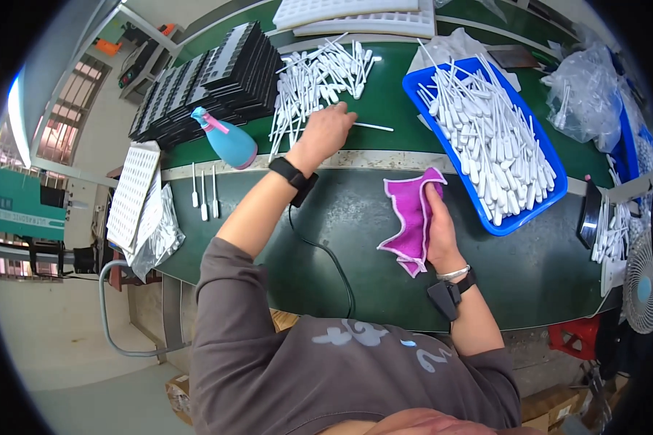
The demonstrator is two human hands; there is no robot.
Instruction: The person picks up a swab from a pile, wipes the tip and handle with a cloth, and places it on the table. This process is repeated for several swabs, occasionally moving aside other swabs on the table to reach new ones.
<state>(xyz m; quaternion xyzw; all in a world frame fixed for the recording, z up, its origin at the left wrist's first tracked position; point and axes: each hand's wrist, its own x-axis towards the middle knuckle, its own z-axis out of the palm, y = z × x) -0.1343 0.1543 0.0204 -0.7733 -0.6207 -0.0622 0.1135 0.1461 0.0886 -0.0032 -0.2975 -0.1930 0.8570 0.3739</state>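
Note:
My right hand (442, 233) grips a purple cloth (412, 210) with pale stitched edges, above the dark green table in front of me. My left hand (326, 132) reaches to the near edge of a loose pile of white bulb-headed sticks (323, 72). Its fingers are curled, and the thin stem of one white stick (374, 127) sticks out to the right from beneath the fingertips; its other end is hidden by the hand. Right of the cloth, a blue tray (411, 85) is heaped with the same kind of sticks.
Stacked black slotted trays (228, 58) stand at the back left, with a blue spray bottle (228, 141) before them. Three white sticks (204, 199) lie apart near white perforated sheets (132, 196). A black cable (326, 250) crosses the table. Clear plastic bags (584, 87) lie far right.

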